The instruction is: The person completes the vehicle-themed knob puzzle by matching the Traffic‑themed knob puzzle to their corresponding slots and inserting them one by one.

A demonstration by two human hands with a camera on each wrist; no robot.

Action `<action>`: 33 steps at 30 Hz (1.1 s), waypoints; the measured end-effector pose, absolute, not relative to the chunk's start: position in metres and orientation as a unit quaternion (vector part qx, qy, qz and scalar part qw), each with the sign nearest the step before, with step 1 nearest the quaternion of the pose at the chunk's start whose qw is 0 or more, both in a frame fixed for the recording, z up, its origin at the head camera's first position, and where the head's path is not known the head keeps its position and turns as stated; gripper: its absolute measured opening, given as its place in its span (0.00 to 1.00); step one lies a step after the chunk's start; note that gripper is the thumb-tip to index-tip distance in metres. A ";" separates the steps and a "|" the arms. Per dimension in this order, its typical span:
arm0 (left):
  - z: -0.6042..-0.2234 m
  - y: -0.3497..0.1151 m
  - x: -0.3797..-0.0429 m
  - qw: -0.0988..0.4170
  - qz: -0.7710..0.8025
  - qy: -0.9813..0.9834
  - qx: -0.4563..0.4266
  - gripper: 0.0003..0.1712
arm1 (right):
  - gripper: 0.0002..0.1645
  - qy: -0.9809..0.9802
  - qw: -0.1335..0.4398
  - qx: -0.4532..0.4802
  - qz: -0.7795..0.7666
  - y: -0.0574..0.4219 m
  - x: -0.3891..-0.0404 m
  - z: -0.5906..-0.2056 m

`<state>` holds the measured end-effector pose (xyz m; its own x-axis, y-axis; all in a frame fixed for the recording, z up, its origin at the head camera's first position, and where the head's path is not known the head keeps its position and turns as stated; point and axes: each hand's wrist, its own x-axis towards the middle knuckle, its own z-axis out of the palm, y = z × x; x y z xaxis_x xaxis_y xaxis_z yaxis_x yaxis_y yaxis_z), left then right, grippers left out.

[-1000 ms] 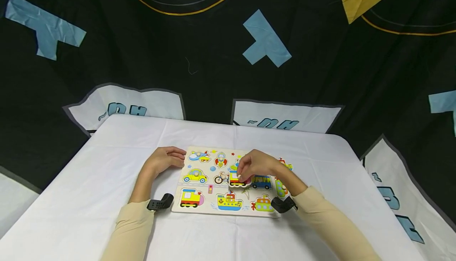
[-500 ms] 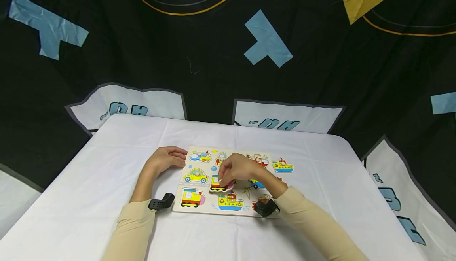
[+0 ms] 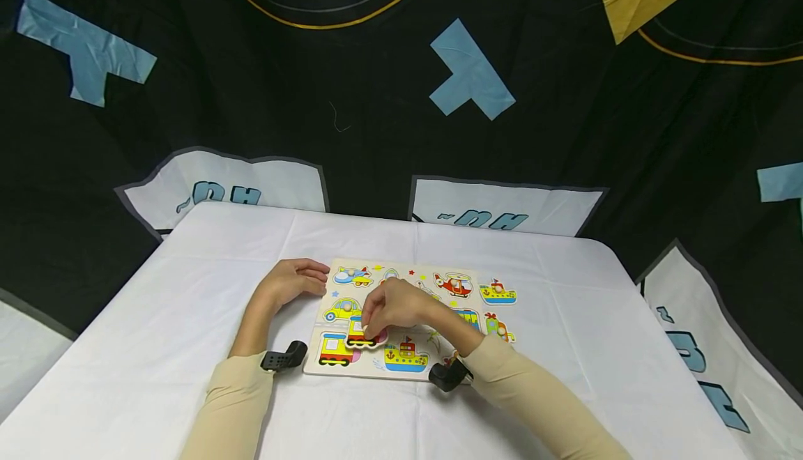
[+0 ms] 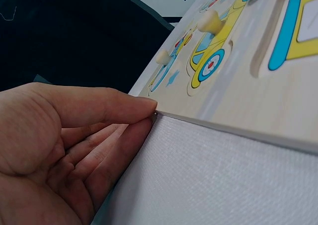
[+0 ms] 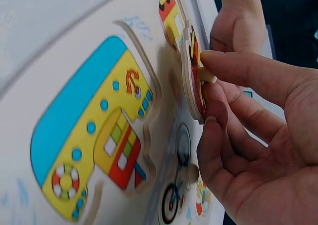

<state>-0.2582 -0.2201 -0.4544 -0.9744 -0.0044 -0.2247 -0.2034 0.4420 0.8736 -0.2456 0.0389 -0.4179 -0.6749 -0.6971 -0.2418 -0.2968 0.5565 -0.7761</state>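
My right hand (image 3: pixel 392 308) pinches the wooden knob of a train puzzle piece (image 3: pixel 355 326) between thumb and fingers. The piece is held tilted just above the lower left of the wooden puzzle board (image 3: pixel 366 369), partly overlapping the printed train recess (image 3: pixel 331 350). In the right wrist view the piece's edge (image 5: pixel 189 83) stands clear of the ship recess (image 5: pixel 99 120). My left hand (image 3: pixel 291 280) rests at the board's left edge, fingertips touching it; in the left wrist view the fingertips (image 4: pixel 149 106) meet at that edge.
A ship piece (image 3: pixel 498 293) and a green submarine piece (image 3: pixel 491 323) lie right of the board. A yellow car piece (image 3: pixel 342 309), a plane piece (image 3: pixel 353 276) and a helicopter piece (image 3: pixel 454 284) are on the board. White cloth (image 3: pixel 207 272) covers the table; a black curtain hangs behind.
My right hand has carried the train piece leftward and slightly nearer across the board, from above its middle to the lower-left recess. My left hand stays at the left edge.
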 end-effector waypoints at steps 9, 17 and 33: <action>-0.455 -0.220 -0.258 0.095 0.535 0.838 -0.052 0.27 | 0.06 0.842 0.272 -0.295 -0.360 0.026 -0.239 -0.422; -0.455 -0.221 -0.258 0.096 0.534 0.839 -0.038 0.27 | 0.06 0.833 0.285 -0.307 -0.362 0.014 -0.234 -0.427; -0.456 -0.222 -0.258 0.092 0.526 0.845 -0.038 0.26 | 0.08 0.845 0.264 -0.318 -0.340 0.000 -0.227 -0.431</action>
